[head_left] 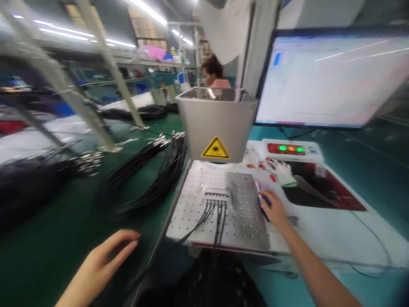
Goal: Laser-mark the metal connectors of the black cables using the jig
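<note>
My left hand [110,256] hovers over the green table at the lower left, its fingers loosely curved, with no object visible in it. At the right side of the perforated metal plate [252,232], my right hand [274,209] has its fingers closed around a slim blue-and-white pen-like tool [265,209]; blur hides its exact kind. On the plate, a small metal fixture [217,192] holds a row of cable ends. Several black cables [219,221] run from it toward my lap. Above stands a grey machine housing [219,123] with a yellow laser warning sign.
Coiled black cables [159,179] and another cable bundle [35,183] lie on the green table. White gloves [283,170] rest beside a control box [292,149] with lit buttons. A monitor [329,81] stands at right. A person [215,74] is behind the machine.
</note>
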Action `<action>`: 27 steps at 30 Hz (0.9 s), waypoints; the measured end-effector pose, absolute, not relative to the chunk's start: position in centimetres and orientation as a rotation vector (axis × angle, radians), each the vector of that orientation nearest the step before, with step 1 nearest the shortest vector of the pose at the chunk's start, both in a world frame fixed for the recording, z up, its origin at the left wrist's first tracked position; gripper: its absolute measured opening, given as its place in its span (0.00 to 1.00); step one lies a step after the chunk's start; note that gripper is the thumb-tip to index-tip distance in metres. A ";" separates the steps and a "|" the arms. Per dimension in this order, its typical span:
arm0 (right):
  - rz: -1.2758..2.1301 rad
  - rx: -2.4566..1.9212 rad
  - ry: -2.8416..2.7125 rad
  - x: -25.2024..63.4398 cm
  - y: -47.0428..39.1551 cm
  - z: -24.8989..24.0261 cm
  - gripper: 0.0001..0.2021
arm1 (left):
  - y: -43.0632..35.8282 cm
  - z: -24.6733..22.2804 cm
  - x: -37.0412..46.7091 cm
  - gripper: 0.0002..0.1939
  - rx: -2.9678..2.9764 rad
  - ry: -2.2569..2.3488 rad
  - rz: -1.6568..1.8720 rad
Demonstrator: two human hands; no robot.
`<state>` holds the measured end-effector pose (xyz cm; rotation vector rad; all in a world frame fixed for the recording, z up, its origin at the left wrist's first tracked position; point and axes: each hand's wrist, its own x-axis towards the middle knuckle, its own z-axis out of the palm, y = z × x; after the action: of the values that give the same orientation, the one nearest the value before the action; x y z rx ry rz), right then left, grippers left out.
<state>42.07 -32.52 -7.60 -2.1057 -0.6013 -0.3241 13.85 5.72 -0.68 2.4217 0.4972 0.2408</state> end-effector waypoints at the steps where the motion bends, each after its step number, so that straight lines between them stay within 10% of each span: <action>1: -0.291 -2.101 -0.639 42.3 -32.1 -7.3 0.11 | 5.0 0.0 13.9 0.18 2.394 0.464 0.213; 9: -0.043 -2.477 -1.190 43.0 -25.6 -6.2 0.32 | -6.8 0.3 24.0 0.13 2.556 -0.160 0.133; 15: -0.103 -2.626 -1.274 43.8 -24.5 -6.5 0.25 | -12.3 -4.9 29.0 0.31 2.849 -0.183 0.313; 27: -0.270 -2.457 -1.315 45.3 -23.6 -4.8 0.16 | -13.6 -2.7 30.2 0.19 2.977 -0.010 0.635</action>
<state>45.28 -23.65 -4.81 -2.4572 -1.3150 -0.2697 30.17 -13.58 -2.74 2.9772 -0.0101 0.6346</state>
